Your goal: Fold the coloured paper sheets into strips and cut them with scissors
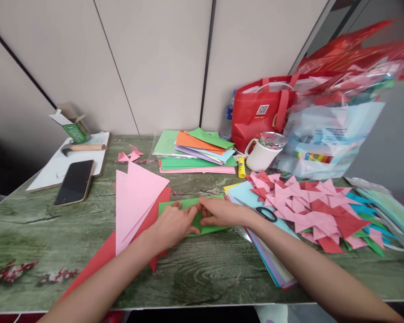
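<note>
A green sheet of paper (211, 229) lies flat on the green wood-print table (202, 273) in front of me. My left hand (173, 224) rests on its left part, fingers bent and pressing down on the paper. My right hand (218, 211) presses on the middle of the same sheet, fingertips pinched against a fold. The two hands almost touch. Large pink triangles (134, 202) lie over a red sheet (104, 253) just left of my left hand.
Scissors (264, 211) lie on a stack of coloured sheets (272, 264) by my right forearm. Folded pink and red pieces (309, 208) pile at the right. Behind: coloured paper stack (197, 154), glue stick (241, 167), white mug (264, 152), red bag (261, 112). A phone (75, 181) lies left.
</note>
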`<state>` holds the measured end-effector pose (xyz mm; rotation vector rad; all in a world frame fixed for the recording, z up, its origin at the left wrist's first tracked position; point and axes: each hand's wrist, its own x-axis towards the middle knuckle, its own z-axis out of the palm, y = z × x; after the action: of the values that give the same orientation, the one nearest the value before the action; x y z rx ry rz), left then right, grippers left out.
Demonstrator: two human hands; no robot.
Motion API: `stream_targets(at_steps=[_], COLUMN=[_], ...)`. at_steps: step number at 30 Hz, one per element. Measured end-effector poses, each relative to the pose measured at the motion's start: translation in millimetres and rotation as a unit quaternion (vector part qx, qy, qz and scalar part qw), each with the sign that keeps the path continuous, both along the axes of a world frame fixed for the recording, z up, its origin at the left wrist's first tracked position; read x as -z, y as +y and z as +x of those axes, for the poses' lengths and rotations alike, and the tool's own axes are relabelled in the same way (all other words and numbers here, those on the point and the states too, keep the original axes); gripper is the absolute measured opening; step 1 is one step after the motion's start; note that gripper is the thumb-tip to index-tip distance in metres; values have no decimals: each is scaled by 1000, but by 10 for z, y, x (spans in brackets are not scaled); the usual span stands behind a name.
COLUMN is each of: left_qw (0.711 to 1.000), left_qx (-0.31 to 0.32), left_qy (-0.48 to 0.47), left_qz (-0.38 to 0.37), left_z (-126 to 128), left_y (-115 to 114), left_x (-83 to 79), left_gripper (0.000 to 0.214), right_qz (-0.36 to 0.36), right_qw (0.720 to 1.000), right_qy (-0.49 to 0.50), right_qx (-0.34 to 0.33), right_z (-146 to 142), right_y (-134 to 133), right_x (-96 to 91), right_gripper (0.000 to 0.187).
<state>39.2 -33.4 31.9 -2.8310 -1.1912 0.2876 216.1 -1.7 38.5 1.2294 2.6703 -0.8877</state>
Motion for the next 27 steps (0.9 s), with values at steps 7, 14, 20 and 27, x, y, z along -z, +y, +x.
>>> stream_targets(at_steps=[7,14,20,27], left_qw=[1000,1000,1000,999], left_qx=[-12,-17,-1,24], left_qy=[19,16,3,-34], left_qz=[-3,-5,0,-4], left_z=[29,-2,-36,-236], left_y=[-1,-4,-20,-66], left_x=[-17,19,27,36], left_gripper=[44,57,51,46], right_qz=[-2,4,9,-9], right_qw=[998,995,989,981], right_qy=[-62,-101,-140,-183], right_qx=[-26,6,38,70], right_z=[-170,-177,-41,231], right_y=[-152,-342,-414,-388], right_x=[-11,-53,-58,-71], right_gripper=[13,20,19,18])
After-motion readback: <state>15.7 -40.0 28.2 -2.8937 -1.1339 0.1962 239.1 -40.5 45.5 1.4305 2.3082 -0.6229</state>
